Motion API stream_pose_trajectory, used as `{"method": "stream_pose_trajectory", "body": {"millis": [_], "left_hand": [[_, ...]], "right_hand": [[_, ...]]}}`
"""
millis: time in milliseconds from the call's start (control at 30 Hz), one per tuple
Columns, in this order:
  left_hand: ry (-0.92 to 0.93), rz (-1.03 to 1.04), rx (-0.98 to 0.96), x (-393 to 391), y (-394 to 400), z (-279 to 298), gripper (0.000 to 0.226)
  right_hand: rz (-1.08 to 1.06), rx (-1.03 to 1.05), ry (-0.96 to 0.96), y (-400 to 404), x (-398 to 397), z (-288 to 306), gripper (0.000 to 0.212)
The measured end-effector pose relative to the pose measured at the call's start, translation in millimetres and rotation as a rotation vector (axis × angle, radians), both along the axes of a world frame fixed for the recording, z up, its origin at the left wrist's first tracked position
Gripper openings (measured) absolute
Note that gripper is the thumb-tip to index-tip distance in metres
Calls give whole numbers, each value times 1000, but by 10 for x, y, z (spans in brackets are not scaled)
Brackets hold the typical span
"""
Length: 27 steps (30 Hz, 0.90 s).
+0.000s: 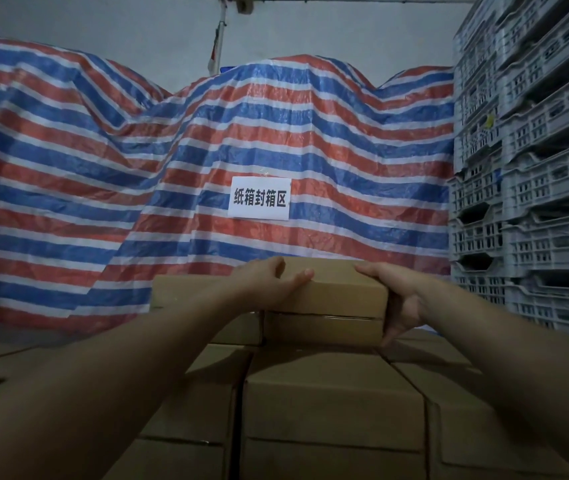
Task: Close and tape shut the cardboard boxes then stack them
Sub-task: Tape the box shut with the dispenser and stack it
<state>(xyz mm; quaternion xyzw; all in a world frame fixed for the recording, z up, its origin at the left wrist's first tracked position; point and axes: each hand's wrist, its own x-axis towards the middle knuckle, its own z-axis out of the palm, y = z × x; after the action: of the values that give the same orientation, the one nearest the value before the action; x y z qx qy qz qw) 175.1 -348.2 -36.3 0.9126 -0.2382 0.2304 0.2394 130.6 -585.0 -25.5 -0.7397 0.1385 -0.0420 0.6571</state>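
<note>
Cardboard box (338, 289) gripped both sides: left hand (269, 282) fingers curled over top, right hand (400, 299) prob. wrapped round end

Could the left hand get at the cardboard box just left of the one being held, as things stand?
Probably yes. The neighbouring box sits right beside the left hand, its top bare, nothing between them. But that hand grips the held box, so it must let go first.
</note>
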Motion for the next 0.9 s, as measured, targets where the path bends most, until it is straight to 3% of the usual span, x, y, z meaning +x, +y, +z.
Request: {"method": "stream_pose_trajectory", "body": {"millis": [200,400,567,700,800,900], "left_hand": [[-85,29,78,82,-53,-57,75],[-142,37,107,74,-108,-106,46],[-196,87,99,34,-109,-135,50],[-376,62,-80,-92,-27,-143,38],[-413,2,-214,-213,108,-107,54],[-450,26,-214,-364,253,-66,50]], "right_hand": [[-65,-48,-14,-39,112,-18,43],[-136,3,-99,-18,143,-75,45],[-156,-86,-107,63,66,-144,52],[-285,-316,-192,153,-45,-114,56],[-390,-336,-327,170,-132,-64,53],[-496,-407,-457,172,-216,-32,38]]}}
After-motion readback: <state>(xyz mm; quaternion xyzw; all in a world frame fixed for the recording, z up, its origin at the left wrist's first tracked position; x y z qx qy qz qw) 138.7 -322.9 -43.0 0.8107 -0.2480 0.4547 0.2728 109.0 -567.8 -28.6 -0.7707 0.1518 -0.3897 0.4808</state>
